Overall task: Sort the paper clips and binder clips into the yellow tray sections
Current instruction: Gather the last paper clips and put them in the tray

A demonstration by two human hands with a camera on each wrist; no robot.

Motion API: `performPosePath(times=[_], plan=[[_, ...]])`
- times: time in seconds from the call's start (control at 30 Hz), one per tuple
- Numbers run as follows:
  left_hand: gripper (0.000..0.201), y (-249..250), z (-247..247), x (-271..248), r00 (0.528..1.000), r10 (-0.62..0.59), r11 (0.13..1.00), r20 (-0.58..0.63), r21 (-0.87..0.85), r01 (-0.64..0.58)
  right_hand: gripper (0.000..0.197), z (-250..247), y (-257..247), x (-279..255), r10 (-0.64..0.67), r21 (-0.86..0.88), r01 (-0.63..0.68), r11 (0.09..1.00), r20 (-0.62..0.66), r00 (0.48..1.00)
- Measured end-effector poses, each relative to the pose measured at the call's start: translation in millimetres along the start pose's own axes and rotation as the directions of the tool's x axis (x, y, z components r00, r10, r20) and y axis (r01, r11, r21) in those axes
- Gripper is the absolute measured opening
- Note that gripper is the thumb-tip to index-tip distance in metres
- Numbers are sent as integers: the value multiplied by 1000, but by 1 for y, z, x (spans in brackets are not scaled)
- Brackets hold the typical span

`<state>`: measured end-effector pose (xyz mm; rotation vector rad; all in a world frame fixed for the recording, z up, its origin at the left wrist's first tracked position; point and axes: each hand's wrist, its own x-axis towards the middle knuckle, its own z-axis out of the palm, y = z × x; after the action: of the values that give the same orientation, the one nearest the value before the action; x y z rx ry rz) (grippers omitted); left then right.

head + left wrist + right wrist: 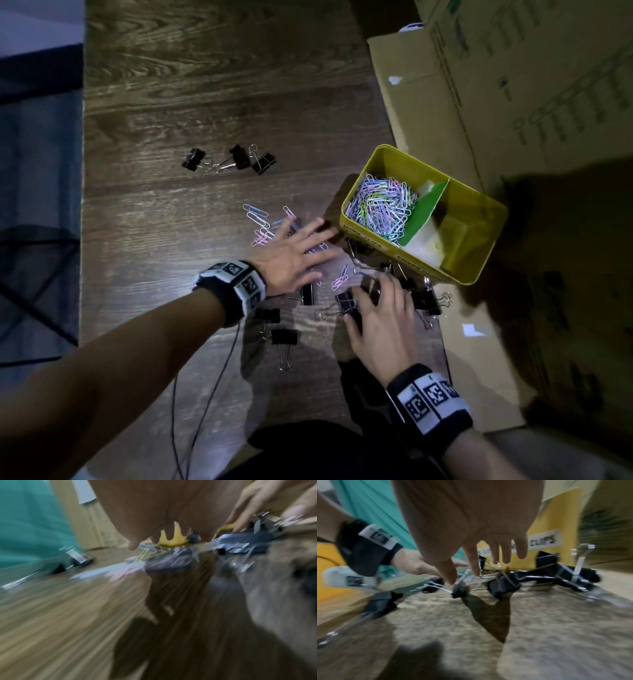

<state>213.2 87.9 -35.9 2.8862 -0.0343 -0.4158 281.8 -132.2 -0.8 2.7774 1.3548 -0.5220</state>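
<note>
The yellow tray stands at the right of the wooden table, split by a green divider. Its left section holds a heap of pastel paper clips. More paper clips lie loose on the table, and my left hand lies flat over them with fingers spread. Several black binder clips are scattered in front of the tray; three more sit farther back. My right hand hovers over the near binder clips, fingers straight, thumb and forefinger touching one. The tray's wall carries a "CLIPS" label.
Large cardboard boxes stand close behind and to the right of the tray, and flat cardboard lies at the right. Thin black cables run from the left wrist. The table's left edge borders a blue-grey floor.
</note>
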Motion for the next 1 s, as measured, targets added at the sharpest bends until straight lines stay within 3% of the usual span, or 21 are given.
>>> performPosePath(times=[0.1,0.17,0.3,0.47,0.53,0.6,0.7,0.77,0.87,1.0], plan=[[42,20,1,9,981,186,982,-45,37,-184,38,1,-11,-2,-48,30,47,998,16,999],[36,25,5,10,980,197,980,-11,25,-197,38,1,-10,-5,-22,51,21,999,28,999],[29,13,12,-1,992,120,993,-26,-16,-120,43,-2,-5,-8,31,53,-32,998,26,999],[37,-10,7,-20,993,23,1000,-113,-13,-25,38,-18,-24,4,19,57,-22,998,46,999],[38,-22,1,-26,972,-83,995,-219,-76,68,41,-26,-39,16,-60,134,49,990,83,995],[41,-35,-5,-32,924,-268,959,-271,-166,230,46,-31,-54,33,-115,226,79,971,153,981],[62,-54,-9,-35,834,-539,819,-121,-305,486,61,-31,-67,60,-88,262,35,965,192,977],[63,-56,-6,-32,811,-586,772,-13,-315,552,61,-28,-75,74,-48,257,-7,966,205,978],[58,-39,6,-27,838,-536,784,101,-307,539,58,-23,-85,89,-60,269,1,963,211,976],[62,-16,10,-37,883,-468,782,40,-446,435,62,-25,-80,103,-133,374,58,926,179,975]])
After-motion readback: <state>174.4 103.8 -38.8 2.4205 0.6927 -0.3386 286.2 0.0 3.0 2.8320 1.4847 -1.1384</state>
